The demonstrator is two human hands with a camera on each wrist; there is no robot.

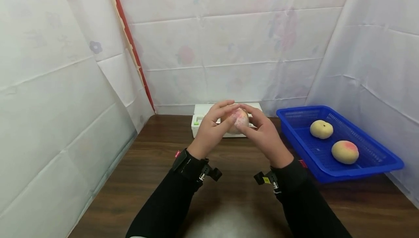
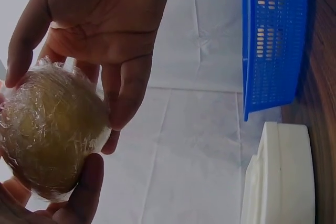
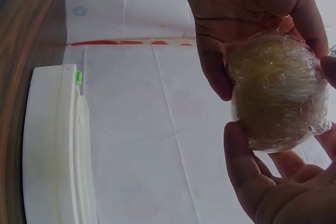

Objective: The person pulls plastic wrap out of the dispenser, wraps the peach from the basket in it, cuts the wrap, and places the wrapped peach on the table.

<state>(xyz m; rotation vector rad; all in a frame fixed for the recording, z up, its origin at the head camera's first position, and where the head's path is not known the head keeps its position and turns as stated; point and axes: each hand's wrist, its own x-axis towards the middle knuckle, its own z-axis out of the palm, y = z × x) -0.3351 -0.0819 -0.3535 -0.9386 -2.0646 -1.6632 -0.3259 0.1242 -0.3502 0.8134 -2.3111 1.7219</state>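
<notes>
A peach (image 1: pixel 240 118) wrapped in clear plastic film is held up between both hands, above the table and in front of a white box. My left hand (image 1: pixel 212 125) grips it from the left with bent fingers and thumb. From the right, my right hand (image 1: pixel 262 130) holds it the same way, the fingertips of both hands close together. In the left wrist view the wrapped peach (image 2: pixel 52 129) shows crinkled, shiny film all round. The film on the peach (image 3: pixel 278 93) also looks layered and wrinkled in the right wrist view.
Behind the hands lies the long white box (image 1: pixel 203 109) with a small green piece (image 1: pixel 196 123). A blue plastic basket (image 1: pixel 294 147) on the right holds two more peaches, one pale (image 1: pixel 321 129) and one blushed pink (image 1: pixel 345 152). White sheeting (image 1: pixel 229 41) surrounds the dark wooden table (image 1: pixel 140 169).
</notes>
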